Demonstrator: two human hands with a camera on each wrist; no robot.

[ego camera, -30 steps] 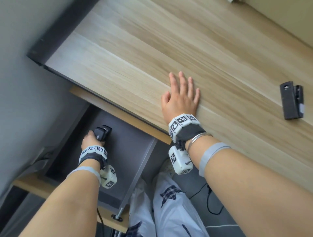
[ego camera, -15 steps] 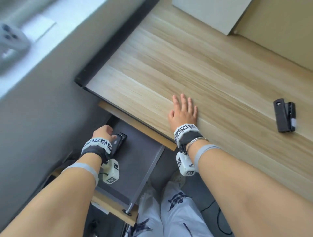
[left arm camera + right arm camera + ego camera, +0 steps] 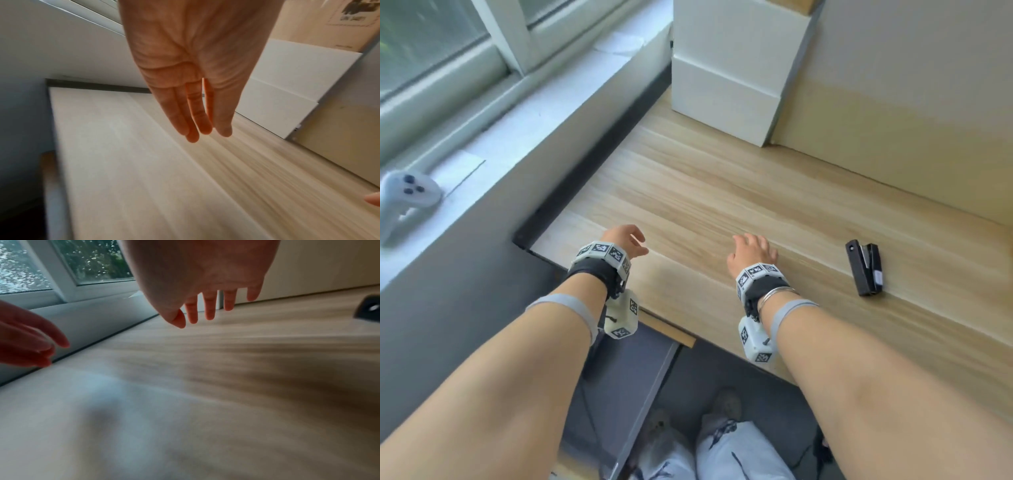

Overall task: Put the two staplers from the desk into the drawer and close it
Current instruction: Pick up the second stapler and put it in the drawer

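nearest, below the desk's front edge, the grey drawer (image 3: 619, 370) stands pulled out, and whatever lies in it is hidden behind the left forearm. above it the left hand (image 3: 624, 240) hovers over the near left corner of the wooden desk (image 3: 705, 192), holding nothing, its fingers (image 3: 191, 113) straight and close together, pointing down toward the wood. level with it, the right hand (image 3: 751, 250) is over the desk's front part, also holding nothing, fingers (image 3: 209, 308) straight and slightly spread; whether they touch the surface cannot be told. to the right, well apart from that hand, a black stapler (image 3: 863, 267) lies flat on the desk. farther back a white box (image 3: 729, 78) stands on the desk beside a beige panel (image 3: 911, 102), and a white controller (image 3: 404, 202) rests on the windowsill (image 3: 493, 144) to the left.
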